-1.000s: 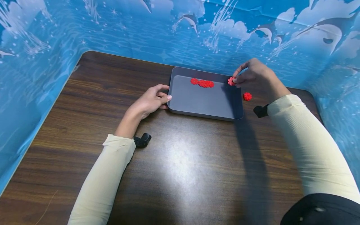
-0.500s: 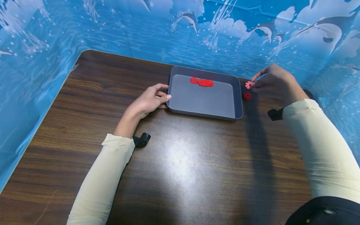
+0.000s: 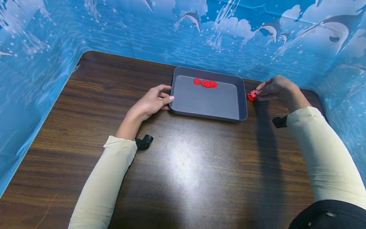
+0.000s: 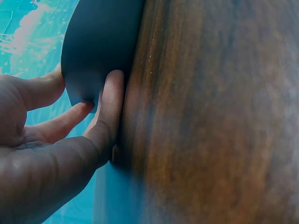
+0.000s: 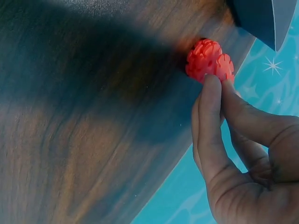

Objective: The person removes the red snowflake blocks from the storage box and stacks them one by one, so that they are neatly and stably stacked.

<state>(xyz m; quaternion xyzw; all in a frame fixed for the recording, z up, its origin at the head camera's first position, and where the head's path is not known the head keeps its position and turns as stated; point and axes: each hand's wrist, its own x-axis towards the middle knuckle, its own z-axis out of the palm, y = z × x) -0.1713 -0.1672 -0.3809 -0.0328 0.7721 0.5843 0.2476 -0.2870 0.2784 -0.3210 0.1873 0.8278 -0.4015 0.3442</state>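
Observation:
My right hand (image 3: 275, 87) pinches a red notched plastic disc (image 5: 224, 67) between thumb and fingertips, beside the tray's right end. In the right wrist view the disc overlaps a small clump of similar red discs (image 5: 202, 57) on the table; whether they are joined cannot be told. My left hand (image 3: 152, 101) rests against the left end of a shallow grey tray (image 3: 206, 101), its thumb at the rim. In the left wrist view its fairly straight fingers (image 4: 112, 93) press on the outer wall. A row of red notched discs (image 3: 208, 84) lies inside the tray, towards the back.
The dark wood-grain table (image 3: 128, 184) stretches in front of the tray and to both sides. A blue dolphin-print sheet (image 3: 143, 31) hangs behind the table's back edge and along its sides.
My right hand has moved right, from above the tray's right end past its rim, then down to the clump on the table, carrying the disc. The left hand and tray have hardly moved.

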